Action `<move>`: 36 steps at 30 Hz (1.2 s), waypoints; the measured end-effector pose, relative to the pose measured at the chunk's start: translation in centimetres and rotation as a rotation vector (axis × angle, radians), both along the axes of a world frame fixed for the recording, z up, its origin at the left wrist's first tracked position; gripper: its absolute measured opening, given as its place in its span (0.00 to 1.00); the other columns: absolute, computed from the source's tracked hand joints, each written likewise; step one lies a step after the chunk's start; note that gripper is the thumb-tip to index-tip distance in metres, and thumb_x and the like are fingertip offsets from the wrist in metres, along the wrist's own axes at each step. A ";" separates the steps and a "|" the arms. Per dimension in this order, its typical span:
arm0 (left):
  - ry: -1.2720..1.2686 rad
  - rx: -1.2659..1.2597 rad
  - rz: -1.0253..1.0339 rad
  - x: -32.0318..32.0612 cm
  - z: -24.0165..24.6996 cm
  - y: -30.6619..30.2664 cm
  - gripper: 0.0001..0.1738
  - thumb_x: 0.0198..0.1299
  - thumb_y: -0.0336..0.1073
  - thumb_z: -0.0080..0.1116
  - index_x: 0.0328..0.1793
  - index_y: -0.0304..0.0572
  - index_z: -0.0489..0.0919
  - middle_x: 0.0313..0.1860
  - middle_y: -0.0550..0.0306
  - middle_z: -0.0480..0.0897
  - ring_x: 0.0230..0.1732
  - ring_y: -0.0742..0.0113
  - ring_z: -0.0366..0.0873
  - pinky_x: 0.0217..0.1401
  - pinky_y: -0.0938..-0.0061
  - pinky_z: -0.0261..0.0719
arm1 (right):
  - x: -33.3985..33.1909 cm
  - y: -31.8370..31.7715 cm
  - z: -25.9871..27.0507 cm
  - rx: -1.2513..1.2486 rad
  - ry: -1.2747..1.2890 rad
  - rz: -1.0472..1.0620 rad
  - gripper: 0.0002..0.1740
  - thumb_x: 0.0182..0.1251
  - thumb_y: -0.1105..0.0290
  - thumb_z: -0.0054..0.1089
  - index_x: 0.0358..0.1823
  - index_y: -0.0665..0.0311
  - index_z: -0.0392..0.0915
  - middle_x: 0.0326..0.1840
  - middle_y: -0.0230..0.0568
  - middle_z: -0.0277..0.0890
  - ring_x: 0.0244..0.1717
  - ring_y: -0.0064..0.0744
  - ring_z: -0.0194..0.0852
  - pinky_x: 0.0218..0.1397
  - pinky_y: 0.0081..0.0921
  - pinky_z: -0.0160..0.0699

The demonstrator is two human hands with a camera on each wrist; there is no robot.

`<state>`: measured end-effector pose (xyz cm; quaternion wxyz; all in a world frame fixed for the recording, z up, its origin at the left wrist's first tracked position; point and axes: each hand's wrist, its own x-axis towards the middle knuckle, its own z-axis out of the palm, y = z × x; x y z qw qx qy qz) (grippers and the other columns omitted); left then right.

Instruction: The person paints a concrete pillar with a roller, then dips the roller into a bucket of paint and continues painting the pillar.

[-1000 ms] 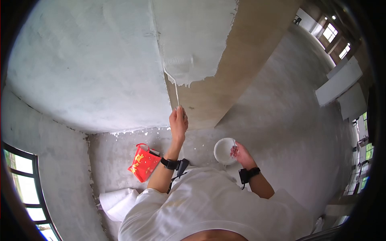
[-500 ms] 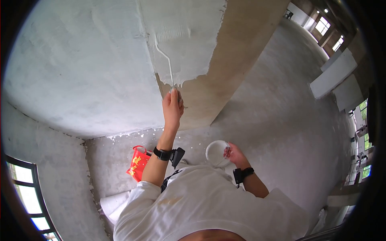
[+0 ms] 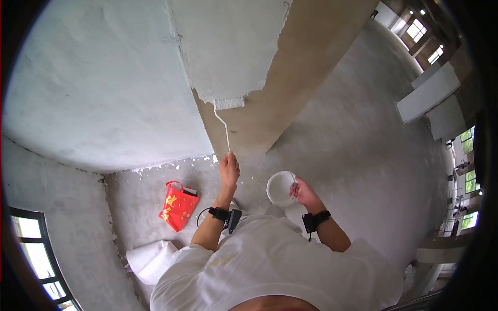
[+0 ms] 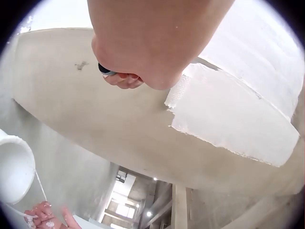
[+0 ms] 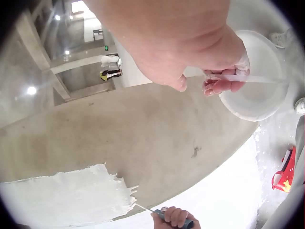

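Note:
My left hand (image 3: 230, 173) grips the handle of a paint roller (image 3: 229, 103). Its white sleeve lies on the wall at the ragged lower edge of a wet white coat (image 3: 228, 57), with brown wall (image 3: 290, 93) below and to the right. A bluish-grey grip (image 5: 187, 223) shows in that fist in the right wrist view. Down beside my body, my right hand (image 3: 307, 196) has its fingers curled round the strap handle (image 5: 255, 78) of a white bucket (image 5: 255, 112). White paint smears those fingers. The bucket hangs tilted, its pale inside facing up.
A red bag (image 3: 179, 207) with yellow figures stands on the grey floor (image 3: 358, 171) at left. Near it lies a white bundle (image 3: 152, 262). White splatter dots the floor along the wall's foot. Pale panels (image 3: 428, 93) are far right; a window (image 3: 36, 254) is at lower left.
My left hand pushed the roller up over the white coat, then drew it down to the coat's lower edge. The right hand keeps holding the bucket. The head view has shifted slightly.

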<state>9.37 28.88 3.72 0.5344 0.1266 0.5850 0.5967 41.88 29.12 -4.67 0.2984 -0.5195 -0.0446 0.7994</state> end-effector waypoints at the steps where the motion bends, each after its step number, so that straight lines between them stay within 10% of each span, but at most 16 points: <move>1: -0.004 -0.008 0.004 0.2 -0.4 0.0 0.21 0.75 0.52 0.46 0.30 0.51 0.65 0.16 0.73 0.60 0.11 0.83 0.53 0.11 0.82 0.48 | 0.2 0.5 0.3 -0.008 0.004 -0.006 0.18 0.74 0.54 0.54 0.32 0.61 0.71 0.23 0.33 0.71 0.25 0.28 0.71 0.36 0.29 0.76; 20: -0.003 0.179 0.070 -1.0 13.6 1.3 0.22 0.74 0.54 0.48 0.33 0.47 0.69 0.16 0.71 0.61 0.11 0.82 0.52 0.11 0.82 0.45 | 3.3 4.7 -0.6 0.034 -0.128 0.102 0.19 0.72 0.54 0.57 0.31 0.62 0.71 0.23 0.34 0.71 0.25 0.29 0.71 0.35 0.31 0.77; 36: -0.080 0.013 0.104 -1.4 -0.2 -1.8 0.21 0.75 0.55 0.47 0.33 0.50 0.66 0.16 0.70 0.61 0.12 0.82 0.54 0.13 0.80 0.47 | 2.4 6.7 0.7 0.029 -0.079 0.152 0.19 0.73 0.54 0.55 0.30 0.62 0.70 0.22 0.36 0.70 0.22 0.30 0.68 0.31 0.28 0.75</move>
